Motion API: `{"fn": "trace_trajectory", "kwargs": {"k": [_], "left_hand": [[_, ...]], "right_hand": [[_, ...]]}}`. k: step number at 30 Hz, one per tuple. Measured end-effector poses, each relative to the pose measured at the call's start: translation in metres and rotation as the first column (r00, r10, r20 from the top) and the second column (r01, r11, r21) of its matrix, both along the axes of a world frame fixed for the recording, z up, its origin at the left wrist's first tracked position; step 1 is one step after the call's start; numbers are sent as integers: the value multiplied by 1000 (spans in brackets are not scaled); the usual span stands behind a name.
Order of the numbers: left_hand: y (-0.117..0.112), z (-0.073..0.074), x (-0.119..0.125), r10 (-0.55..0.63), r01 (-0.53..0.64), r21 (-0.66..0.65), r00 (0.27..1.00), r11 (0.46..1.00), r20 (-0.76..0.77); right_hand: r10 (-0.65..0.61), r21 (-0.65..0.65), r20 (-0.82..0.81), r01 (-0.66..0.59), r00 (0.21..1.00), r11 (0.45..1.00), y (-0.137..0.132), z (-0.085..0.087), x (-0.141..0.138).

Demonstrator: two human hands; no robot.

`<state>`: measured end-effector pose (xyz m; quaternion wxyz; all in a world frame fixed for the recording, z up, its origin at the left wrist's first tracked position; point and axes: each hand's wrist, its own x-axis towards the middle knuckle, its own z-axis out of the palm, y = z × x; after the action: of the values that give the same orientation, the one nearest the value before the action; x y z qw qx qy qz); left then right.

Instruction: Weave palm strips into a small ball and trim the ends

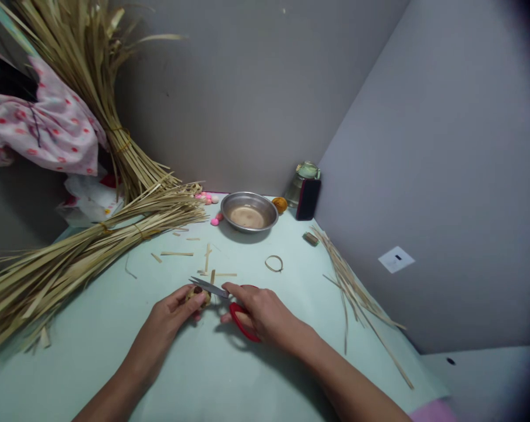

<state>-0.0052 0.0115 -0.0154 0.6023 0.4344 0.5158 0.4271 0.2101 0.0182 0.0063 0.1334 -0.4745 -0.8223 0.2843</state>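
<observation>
My left hand [177,310] pinches a small round woven straw piece [202,296] with a dark opening on its top. In my right hand [260,310] is a pair of scissors [242,322] with red handles, my fingers wrapped through the loops. The blades point left and lie across the upper side of the woven piece, slightly apart at their tips. Whether a strand lies between the blades I cannot tell. Just beyond the hands, cut straw strips [221,274] lie scattered on the pale green tabletop [194,375].
Large straw bundles [115,234] fill the left side. A metal bowl of liquid [249,228] stands at the back, near a glass jar [295,187] and a phone [308,199]. A thin ring [274,264] lies centrally; loose strands [356,281] lie right, along the wall.
</observation>
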Motion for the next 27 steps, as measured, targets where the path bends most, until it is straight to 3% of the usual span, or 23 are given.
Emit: {"fn": "trace_trajectory", "kwargs": {"k": [3, 5, 8, 11, 14, 18, 27], "left_hand": [[0, 2, 0, 7, -6, -16, 999, 1000, 35], [1, 1, -1, 14, -13, -26, 998, 1000, 59], [0, -1, 0, 13, -12, -15, 998, 1000, 67], [-3, -4, 5, -6, 6, 13, 999, 1000, 52], [-10, -3, 11, -18, 19, 58, 999, 998, -27], [-17, 0, 16, -48, 64, 115, 990, 991, -132], [-13, -5, 11, -100, 119, 161, 988, 980, -120]], "right_hand": [[-44, -118, -206, 20, 978, 993, 0, 0, 0], [-134, -210, -364, 59, 922, 976, 2, -3, 0], [-304, -416, -536, 67, 788, 907, 5, -7, -2], [-400, -564, -616, -26, 678, 825, 6, -9, -6], [-423, -588, -668, -86, 612, 804, 5, -11, -11], [-439, -597, -687, -107, 579, 795, 4, -14, -14], [-486, -642, -705, -172, 517, 748, 6, -3, -10]]}}
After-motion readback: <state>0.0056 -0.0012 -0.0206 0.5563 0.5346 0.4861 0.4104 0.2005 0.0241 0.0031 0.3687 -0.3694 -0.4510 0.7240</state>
